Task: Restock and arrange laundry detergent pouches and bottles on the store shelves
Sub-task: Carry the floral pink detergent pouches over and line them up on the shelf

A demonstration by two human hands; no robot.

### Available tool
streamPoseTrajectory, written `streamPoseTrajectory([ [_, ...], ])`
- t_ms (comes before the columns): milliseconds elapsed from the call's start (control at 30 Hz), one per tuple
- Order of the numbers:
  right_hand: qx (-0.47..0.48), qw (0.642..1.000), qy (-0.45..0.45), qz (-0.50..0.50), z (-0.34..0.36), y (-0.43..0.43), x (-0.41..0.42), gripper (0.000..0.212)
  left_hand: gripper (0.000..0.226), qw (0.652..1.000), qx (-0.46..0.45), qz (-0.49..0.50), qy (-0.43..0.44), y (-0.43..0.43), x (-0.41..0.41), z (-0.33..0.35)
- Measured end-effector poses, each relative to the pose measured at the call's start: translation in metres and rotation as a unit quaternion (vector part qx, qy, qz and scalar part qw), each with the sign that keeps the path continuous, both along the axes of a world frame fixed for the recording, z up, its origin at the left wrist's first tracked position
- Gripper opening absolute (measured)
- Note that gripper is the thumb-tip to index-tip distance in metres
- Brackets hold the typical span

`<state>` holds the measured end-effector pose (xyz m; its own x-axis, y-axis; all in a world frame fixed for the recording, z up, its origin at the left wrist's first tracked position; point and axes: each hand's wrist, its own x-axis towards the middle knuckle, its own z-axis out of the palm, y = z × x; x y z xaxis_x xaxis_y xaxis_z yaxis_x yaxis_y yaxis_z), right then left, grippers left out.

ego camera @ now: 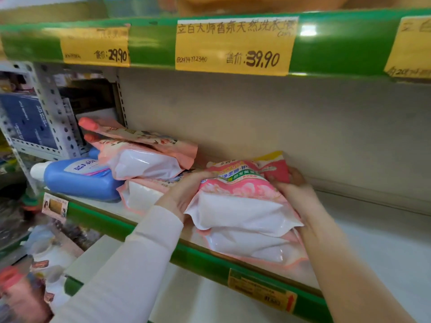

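Through the head camera, both hands work at a white shelf with a glossy green front lip (130, 227). The left hand (184, 194), coming out of a ribbed white sleeve (130, 264), and the bare right hand (295, 190) hold a pink glossy plastic pouch (235, 190) from either side. Each grip is clamped on it: the left fingers curl round its left edge, and the right fingers wrap its upper right corner. The pouch lies flat, its soft white folded base toward the camera and its printed face up. It rests on a second pouch of the same kind (251, 245), which sits at the shelf's front edge.

To the left, touching the shelf's rear wall, is a loose stack of peach-pink floral pouches (144, 155) with coral screw caps, tilted and overlapping. A smooth blue plastic bottle with a white cap (79, 180) lies on its side just beside them. A flat cream back panel (256, 117) closes the shelf behind.

Above, the upper shelf's green edge carries a yellow paper price tag reading 39.90 (233, 45) and another yellow tag reading 29.90 (95, 46). A grey perforated metal upright (46, 108) stands at far left.
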<state>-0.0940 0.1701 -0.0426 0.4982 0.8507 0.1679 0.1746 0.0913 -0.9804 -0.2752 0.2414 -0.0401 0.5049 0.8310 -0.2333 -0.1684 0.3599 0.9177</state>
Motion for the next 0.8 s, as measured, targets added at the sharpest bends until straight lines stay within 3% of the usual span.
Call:
streamPoseTrajectory([
  [100,0.029,1.0,0.01,0.0,0.003,-0.002,0.002,0.019,0.022,1.0,-0.004,0.02,-0.02,-0.004,-0.003,0.001],
  [200,0.049,0.997,0.049,0.023,0.009,-0.006,-0.003,0.021,0.043,0.999,-0.02,0.008,-0.033,-0.004,-0.007,0.003],
  [367,0.06,0.987,0.124,0.077,0.013,-0.012,-0.009,0.015,0.057,0.998,-0.052,-0.031,-0.037,0.005,-0.016,0.006],
  [667,-0.001,0.975,0.208,0.078,0.011,-0.018,-0.01,0.01,0.026,0.995,-0.093,-0.03,-0.005,0.01,-0.012,0.006],
  [800,-0.072,0.963,0.243,0.092,0.015,-0.021,-0.009,0.031,0.022,0.995,-0.09,-0.027,-0.044,0.007,-0.012,0.004],
])
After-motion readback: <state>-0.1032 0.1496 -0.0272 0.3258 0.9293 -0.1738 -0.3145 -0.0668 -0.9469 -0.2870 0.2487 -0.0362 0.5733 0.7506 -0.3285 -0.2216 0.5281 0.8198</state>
